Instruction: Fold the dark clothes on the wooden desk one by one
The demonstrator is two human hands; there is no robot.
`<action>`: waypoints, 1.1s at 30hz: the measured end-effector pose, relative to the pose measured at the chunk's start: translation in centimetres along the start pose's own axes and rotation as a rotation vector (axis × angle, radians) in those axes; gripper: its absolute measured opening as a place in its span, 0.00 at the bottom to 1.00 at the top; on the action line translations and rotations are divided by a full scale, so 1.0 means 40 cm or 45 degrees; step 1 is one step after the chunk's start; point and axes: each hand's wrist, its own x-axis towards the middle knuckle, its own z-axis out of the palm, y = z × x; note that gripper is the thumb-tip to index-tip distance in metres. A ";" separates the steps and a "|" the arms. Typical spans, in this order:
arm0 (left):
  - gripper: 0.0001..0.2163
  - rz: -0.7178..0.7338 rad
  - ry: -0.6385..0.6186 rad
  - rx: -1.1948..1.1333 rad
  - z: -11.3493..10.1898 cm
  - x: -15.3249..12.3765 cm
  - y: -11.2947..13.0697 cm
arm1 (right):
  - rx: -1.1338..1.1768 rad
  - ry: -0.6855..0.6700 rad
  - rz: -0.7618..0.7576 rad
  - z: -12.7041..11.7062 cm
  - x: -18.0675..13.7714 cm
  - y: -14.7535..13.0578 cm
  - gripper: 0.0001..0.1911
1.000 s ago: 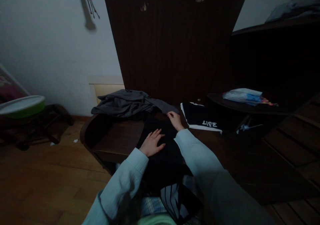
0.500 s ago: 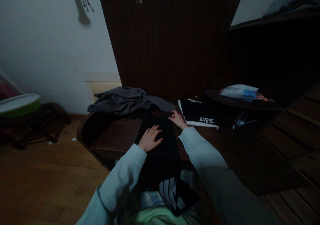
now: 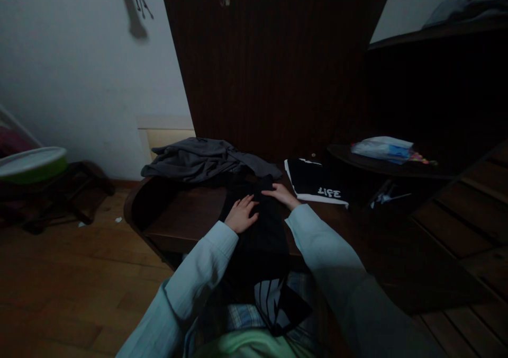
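A black garment point(image 3: 262, 241) lies lengthwise over the dark wooden surface, its near end hanging onto my lap. That near end carries a grey-and-black print point(image 3: 272, 297). My left hand point(image 3: 241, 215) rests flat on the cloth, fingers stretched and slightly spread. Near the far right edge of the garment, my right hand point(image 3: 281, 195) has its fingers closed on the fabric, with some fingertips hidden. A bit of dark cloth stands up just beyond those fingers. Dark cloth and dim light make the garment's exact kind hard to tell.
Behind the garment lies a crumpled grey garment point(image 3: 198, 159). A folded black cloth with white lettering and edging point(image 3: 313, 180) sits to the right. Further right, a plastic packet point(image 3: 383, 149) rests on a rounded shelf. A green-rimmed tub point(image 3: 35, 170) stands on a stool at left.
My right hand has shifted slightly left onto the black garment, and its far right edge now rises beyond the fingers. My left hand stays flat on the cloth.
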 end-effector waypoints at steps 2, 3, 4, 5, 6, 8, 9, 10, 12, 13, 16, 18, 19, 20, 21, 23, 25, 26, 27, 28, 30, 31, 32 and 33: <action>0.17 0.014 0.019 -0.009 0.003 0.000 -0.003 | -0.079 0.101 -0.063 0.026 -0.009 -0.008 0.16; 0.17 0.021 0.027 -0.015 0.004 0.000 -0.004 | -0.138 0.154 -0.094 0.041 -0.014 -0.011 0.18; 0.17 0.026 0.035 -0.021 0.005 0.001 -0.004 | -0.211 0.194 -0.114 0.055 -0.019 -0.015 0.20; 0.17 0.031 0.047 -0.028 0.005 0.001 -0.003 | -0.295 0.218 -0.120 0.068 -0.024 -0.017 0.21; 0.16 0.037 0.064 -0.039 0.004 0.002 -0.002 | -0.385 0.226 -0.112 0.079 -0.029 -0.019 0.21; 0.13 0.033 0.160 -0.071 0.000 0.002 0.000 | -0.555 0.215 -0.073 0.093 -0.038 -0.021 0.20; 0.12 0.000 0.249 -0.087 -0.003 0.002 -0.002 | -0.619 0.206 -0.059 0.096 -0.041 -0.023 0.20; 0.11 -0.067 0.361 -0.098 -0.007 0.001 -0.007 | -0.665 0.199 -0.051 0.097 -0.044 -0.024 0.20; 0.13 -0.289 0.568 -0.102 -0.017 0.000 -0.028 | -0.722 0.187 -0.047 0.092 -0.049 -0.029 0.20; 0.15 -0.415 0.614 -0.102 -0.022 0.000 -0.044 | -0.740 0.180 -0.044 0.089 -0.051 -0.033 0.21; 0.23 -0.616 0.475 -0.127 -0.043 0.002 -0.104 | -0.794 0.144 -0.007 0.079 -0.057 -0.049 0.24; 0.27 -0.610 0.305 -0.159 -0.060 0.009 -0.140 | -0.835 0.110 0.019 0.074 -0.062 -0.062 0.26; 0.27 -0.601 0.235 -0.170 -0.069 0.014 -0.154 | -0.858 0.096 0.032 0.073 -0.063 -0.068 0.26; 0.27 -0.601 0.170 -0.179 -0.078 0.020 -0.165 | -0.882 0.086 0.045 0.071 -0.065 -0.075 0.26; 0.26 -0.610 0.110 -0.188 -0.086 0.027 -0.173 | -0.905 0.078 0.057 0.069 -0.066 -0.080 0.26; 0.24 -0.626 0.003 -0.234 -0.099 0.043 -0.181 | -0.935 0.070 0.078 0.061 -0.068 -0.089 0.26; 0.22 -0.590 -0.097 -0.335 -0.105 0.057 -0.185 | -0.898 0.013 0.066 0.047 -0.068 -0.092 0.25; 0.21 -0.556 -0.136 -0.386 -0.106 0.062 -0.187 | -0.855 -0.044 0.052 0.038 -0.067 -0.091 0.22; 0.20 -0.527 -0.167 -0.420 -0.106 0.067 -0.188 | -0.809 -0.106 0.039 0.027 -0.067 -0.089 0.18; 0.19 -0.507 -0.188 -0.435 -0.105 0.071 -0.190 | -0.771 -0.160 0.028 0.016 -0.066 -0.087 0.14; 0.17 -0.509 -0.185 -0.431 -0.102 0.078 -0.191 | -0.749 -0.205 0.018 -0.004 -0.063 -0.080 0.08; 0.16 -0.515 -0.171 -0.440 -0.100 0.081 -0.191 | -0.763 -0.192 0.015 -0.011 -0.062 -0.077 0.06; 0.15 -0.512 -0.154 -0.470 -0.100 0.085 -0.190 | -0.780 -0.167 0.013 -0.018 -0.061 -0.075 0.05; 0.15 -0.504 -0.136 -0.519 -0.100 0.090 -0.188 | -0.784 -0.145 0.022 -0.022 -0.059 -0.073 0.05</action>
